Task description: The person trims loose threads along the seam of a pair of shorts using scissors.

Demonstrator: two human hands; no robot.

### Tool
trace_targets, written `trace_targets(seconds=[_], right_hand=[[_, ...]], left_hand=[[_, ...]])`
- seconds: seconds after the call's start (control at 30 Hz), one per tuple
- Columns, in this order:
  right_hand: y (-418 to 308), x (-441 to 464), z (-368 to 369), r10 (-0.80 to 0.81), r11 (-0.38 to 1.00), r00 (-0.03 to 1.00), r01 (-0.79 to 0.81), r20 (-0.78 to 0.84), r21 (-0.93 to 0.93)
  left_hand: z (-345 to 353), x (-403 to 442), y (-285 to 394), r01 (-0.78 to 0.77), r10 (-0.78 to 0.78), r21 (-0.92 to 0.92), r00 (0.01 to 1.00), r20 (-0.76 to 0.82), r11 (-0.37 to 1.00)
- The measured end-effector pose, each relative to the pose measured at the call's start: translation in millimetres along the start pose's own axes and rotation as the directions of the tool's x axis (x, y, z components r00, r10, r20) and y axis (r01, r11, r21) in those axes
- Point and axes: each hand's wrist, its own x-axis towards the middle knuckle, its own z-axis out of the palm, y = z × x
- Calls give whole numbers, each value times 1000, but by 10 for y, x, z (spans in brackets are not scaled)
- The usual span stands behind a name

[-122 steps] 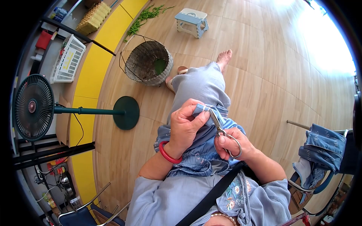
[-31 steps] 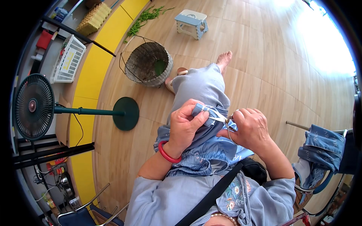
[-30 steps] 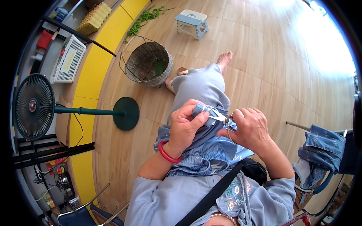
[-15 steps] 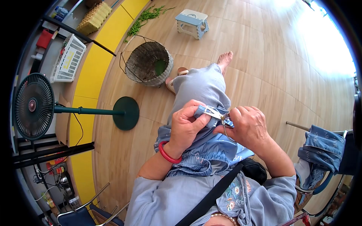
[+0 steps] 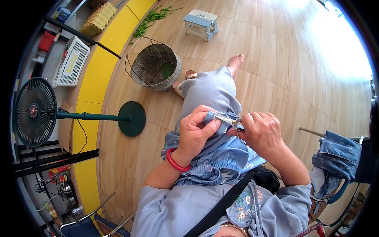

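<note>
we are looking down on a person's lap, where the left hand [image 5: 195, 132] is pinching a folded edge of blue cloth [image 5: 215, 161], thumb and fingers pressing together with only that edge between them. the right hand [image 5: 259, 132] is curling firmly around the handles of the metal scissors [image 5: 228, 120]; which fingers are passing through the loops, we are not managing to tell. the blades are lying nearly together and pointing toward the left thumb, their tips reaching the pinched edge, though whether they are biting into it we are finding too small to see. the rest of the cloth is lying bunched over the lap, its gathered folds resting near the waist and white lettering showing below the right hand. a red bangle [image 5: 176, 162] is circling the left wrist, and a black strap [image 5: 215, 207] is crossing the grey top [image 5: 169, 209]. beyond the knees, a bare foot [image 5: 235, 62] is showing against the wood floor [image 5: 292, 67], and a wicker basket [image 5: 170, 81] is standing near a stool [image 5: 200, 19] and some loose greens [image 5: 150, 21]. a green fan [image 5: 34, 111] is standing at left, while folded fabric [image 5: 339, 152] is hanging over a chair [image 5: 364, 164] at right.
</note>
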Motion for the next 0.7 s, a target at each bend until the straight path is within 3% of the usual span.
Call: trace_targets(seconds=[0.17, 0.27, 0.3, 0.37, 0.4, 0.43, 0.5, 0.57, 0.63, 0.67, 0.7], right_hand=[[32, -6, 41, 29, 998, 1000, -28, -5, 48], [99, 52, -32, 240, 930, 966, -258, 97, 263], [150, 81, -36, 240, 930, 966, -258, 97, 263], [234, 144, -38, 289, 650, 928, -372, 237, 663], [231, 192, -68, 225, 562, 949, -311, 221, 766], [246, 213, -17, 226, 563, 949, -311, 219, 766], [275, 239, 118, 139, 295, 962, -268, 236, 917], [242, 302, 111, 85, 250, 948, -318, 307, 914], [174, 369, 154, -1, 132, 958, -284, 287, 950], [147, 414, 155, -38, 158, 953, -293, 302, 943], [123, 449, 153, -39, 158, 953, -290, 299, 944]], left_hand=[[6, 3, 16, 2, -2, -12, 1000, -2, 1000], [-9, 1, -1, 13, -13, -24, 1000, 4, 1000], [-20, 2, -7, 13, -12, -18, 1000, 15, 1000], [-34, 6, -3, 12, -11, -11, 1000, 26, 1000], [-36, 11, 7, 22, -20, -45, 999, 48, 999], [-39, 17, 20, 32, -27, -79, 997, 70, 996], [-70, 33, 73, 97, -79, -144, 989, 121, 985], [-130, 48, 161, 161, -127, -202, 977, 170, 966], [-192, 67, 266, 295, -262, -81, 922, 284, 952], [-201, 76, 301, 294, -261, -78, 923, 283, 953], [-205, 85, 333, 197, -193, 18, 932, 305, 980]])
